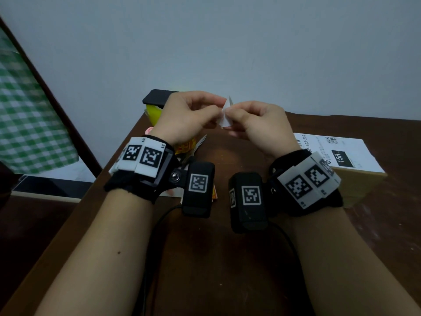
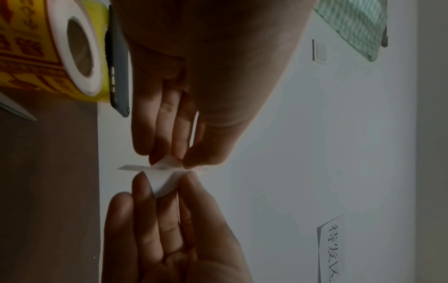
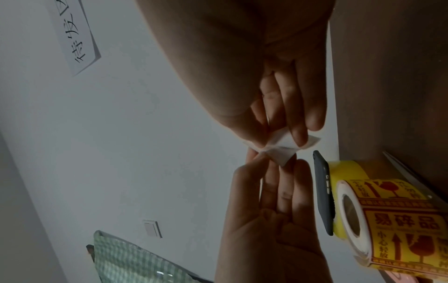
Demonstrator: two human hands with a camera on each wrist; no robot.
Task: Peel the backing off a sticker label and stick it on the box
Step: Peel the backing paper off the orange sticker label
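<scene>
The sticker label [image 1: 226, 114] is mostly covered by fingertips; only a small white folded piece shows, and in the wrist views it splits into two flaps, though which flap is backing and which is sticker cannot be told. Any print on it is too small to read. The scissors [image 1: 197, 147] at 9 o'clock of the bench [image 1: 227, 258] are largely hidden behind the left wrist band, and the roll of yellow warning stickers [image 3: 387, 220] is nearly covered by the left hand in the head view. A dark phone [image 1: 157, 98] stands on edge behind that roll, at 11 o'clock, against the wall.

The box [image 1: 355, 169] lies at 3 o'clock, partly behind the right wrist, its top bearing a white shipping label; it is closed, contents unseen.

Both hands are raised above the bench, meeting at 12 o'clock. The left hand [image 1: 186, 117] pinches one flap between thumb and fingertips; the right hand [image 1: 262, 126] pinches the other flap the same way, remaining fingers loosely curled. The label is held in the air, well apart from the box.
</scene>
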